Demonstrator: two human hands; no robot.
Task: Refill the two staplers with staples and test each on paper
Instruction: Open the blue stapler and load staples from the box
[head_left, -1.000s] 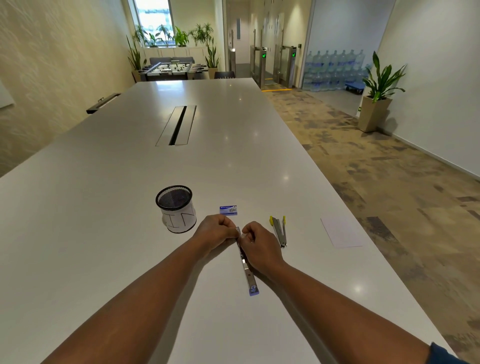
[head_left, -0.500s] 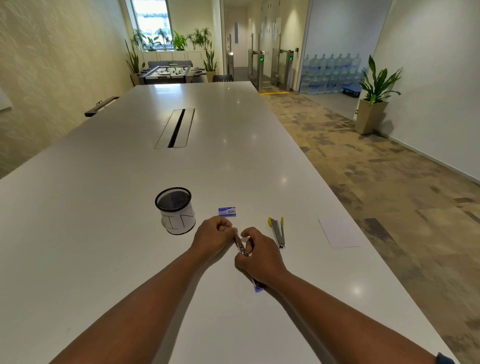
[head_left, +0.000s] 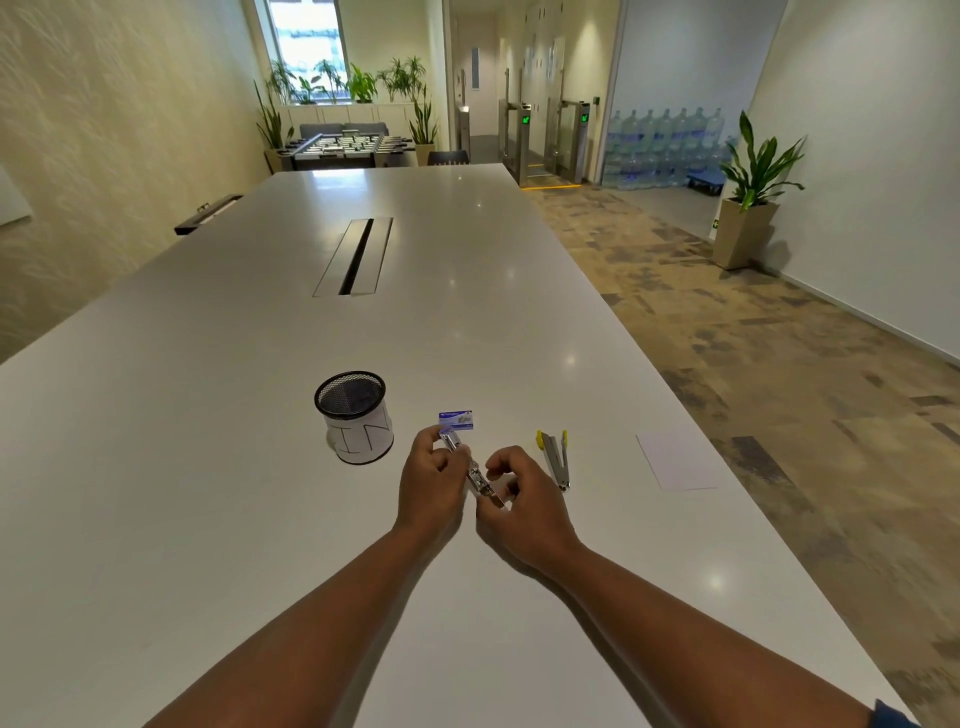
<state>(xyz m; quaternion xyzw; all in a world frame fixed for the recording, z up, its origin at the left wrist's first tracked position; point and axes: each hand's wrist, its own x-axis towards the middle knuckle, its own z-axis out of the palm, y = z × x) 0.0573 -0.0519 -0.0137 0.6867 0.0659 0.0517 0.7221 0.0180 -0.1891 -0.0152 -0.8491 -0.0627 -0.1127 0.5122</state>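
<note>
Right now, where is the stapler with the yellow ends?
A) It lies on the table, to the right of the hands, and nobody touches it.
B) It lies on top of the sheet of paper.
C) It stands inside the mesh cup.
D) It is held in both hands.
A: the yellow stapler lies on the table, apart from the right hand, while both hands hold the other stapler; the left hand grips its far part.
</note>
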